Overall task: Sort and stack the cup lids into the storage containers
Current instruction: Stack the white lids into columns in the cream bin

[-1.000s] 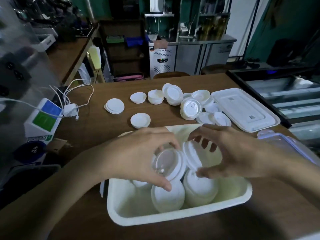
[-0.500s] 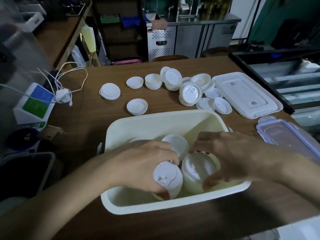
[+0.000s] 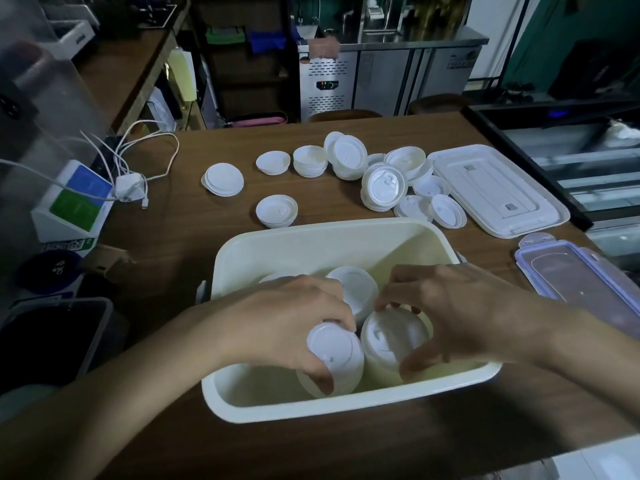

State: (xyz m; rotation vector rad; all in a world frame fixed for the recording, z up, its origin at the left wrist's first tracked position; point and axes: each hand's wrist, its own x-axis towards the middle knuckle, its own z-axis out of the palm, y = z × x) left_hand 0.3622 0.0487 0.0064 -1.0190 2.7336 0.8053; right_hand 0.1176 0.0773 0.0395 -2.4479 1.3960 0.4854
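Observation:
A cream storage container (image 3: 311, 237) sits on the brown table in front of me. Inside it my left hand (image 3: 287, 327) grips a stack of white cup lids (image 3: 334, 355) at the near wall. Beside it my right hand (image 3: 450, 317) curls round a second lid stack (image 3: 393, 337). A third stack (image 3: 355, 289) stands behind them, partly hidden by my fingers. Several loose lids and short piles (image 3: 382, 185) lie on the table beyond the container.
A white container lid (image 3: 498, 188) lies at the right, a clear clip-lock lid (image 3: 581, 282) nearer the right edge. A white charger with cables (image 3: 130, 187) and a blue-green box (image 3: 74, 202) sit at the left. A dark bin (image 3: 52, 341) stands beside the table's left side.
Both hands have lowered their lid stacks from above the container down into it, toward the near wall. The view has tilted down and closer.

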